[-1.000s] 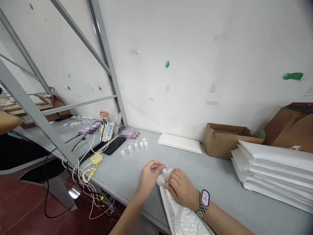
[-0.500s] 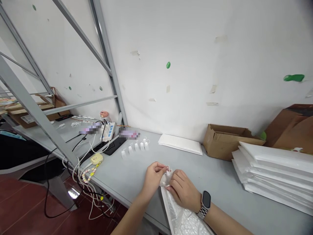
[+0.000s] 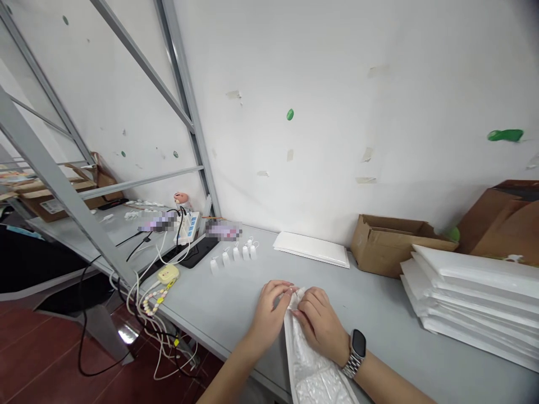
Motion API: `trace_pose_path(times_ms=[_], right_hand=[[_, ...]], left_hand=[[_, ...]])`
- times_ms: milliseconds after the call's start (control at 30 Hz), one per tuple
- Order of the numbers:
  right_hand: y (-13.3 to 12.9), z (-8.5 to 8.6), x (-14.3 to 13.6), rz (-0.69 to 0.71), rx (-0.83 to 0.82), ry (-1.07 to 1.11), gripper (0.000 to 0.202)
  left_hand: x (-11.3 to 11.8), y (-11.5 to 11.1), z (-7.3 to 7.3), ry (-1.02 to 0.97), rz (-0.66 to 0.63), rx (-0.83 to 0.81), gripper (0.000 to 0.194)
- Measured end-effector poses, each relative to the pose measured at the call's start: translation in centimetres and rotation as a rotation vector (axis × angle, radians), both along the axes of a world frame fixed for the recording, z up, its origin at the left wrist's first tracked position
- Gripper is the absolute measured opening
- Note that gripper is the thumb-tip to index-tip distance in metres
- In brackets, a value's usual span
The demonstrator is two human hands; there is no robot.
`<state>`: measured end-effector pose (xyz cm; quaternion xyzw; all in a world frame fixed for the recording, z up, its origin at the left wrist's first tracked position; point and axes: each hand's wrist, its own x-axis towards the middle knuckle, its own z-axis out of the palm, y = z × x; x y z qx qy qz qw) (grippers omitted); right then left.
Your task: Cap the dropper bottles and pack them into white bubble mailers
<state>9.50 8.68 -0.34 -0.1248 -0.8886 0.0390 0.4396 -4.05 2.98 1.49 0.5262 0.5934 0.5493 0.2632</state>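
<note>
My left hand (image 3: 270,307) is closed in a pinch beside a small white piece (image 3: 298,293), which shows only in part between my fingers. My right hand (image 3: 322,318), with a watch on its wrist, is closed over the upper end of a bubble mailer (image 3: 322,381). Bubble lining shows along the mailer, which runs from my fingers down past the table's front edge. Its mouth is mostly covered by both hands. Several small white bottle-like pieces with thin loops (image 3: 236,253) stand in a group further back on the left.
A stack of white padded mailers (image 3: 471,297) lies at the right, in front of an open cardboard box (image 3: 385,249). More flat white mailers (image 3: 311,249) rest against the wall. To the left are a power strip (image 3: 187,227), a yellow case (image 3: 168,274), tangled cables and a metal frame post (image 3: 71,196).
Both hands have shifted slightly right, with the mailer's upper end. My left fingers have come closer to my right hand, and the white piece between them is more covered.
</note>
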Motion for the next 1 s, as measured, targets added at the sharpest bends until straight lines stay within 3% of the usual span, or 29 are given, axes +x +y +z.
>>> trace_pose_path(times_ms=[300, 467, 600, 700, 733, 833, 867, 933, 1000], right_hand=[[-0.4, 1.3, 0.0, 0.032, -0.187, -0.026, 0.019], [-0.4, 1.8, 0.1, 0.037, -0.246, 0.007, 0.020], [0.6, 1.6, 0.3, -0.147, -0.332, 0.140, 0.024], [1.4, 1.4, 0.6, -0.277, -0.381, 0.238, 0.025], [1.5, 1.4, 0.6, -0.292, -0.388, 0.250, 0.025], [1.7, 1.7, 0.8, -0.318, -0.366, 0.329, 0.013], [1.7, 1.9, 0.9, -0.341, -0.362, 0.387, 0.016], [1.7, 2.6, 1.2, -0.388, -0.439, 0.509, 0.045], [1.6, 3.8, 1.8, -0.360, -0.692, 0.526, 0.061]], left_hand=[[0.5, 0.0, 0.0, -0.074, -0.060, -0.130, 0.043], [0.5, -0.4, 0.5, -0.244, -0.148, -0.185, 0.047], [0.1, -1.2, 1.3, -0.450, -0.182, -0.195, 0.060], [0.9, -2.1, 1.6, -0.615, -0.385, -0.356, 0.079], [1.3, -2.4, 1.5, -0.626, -0.435, -0.385, 0.075], [2.3, -2.8, 1.3, -0.629, -0.381, -0.407, 0.059], [2.4, -2.9, 1.2, -0.635, -0.349, -0.400, 0.056], [2.4, -2.8, 1.3, -0.652, -0.303, -0.386, 0.054], [2.0, -2.7, 1.6, -0.668, -0.289, -0.385, 0.053]])
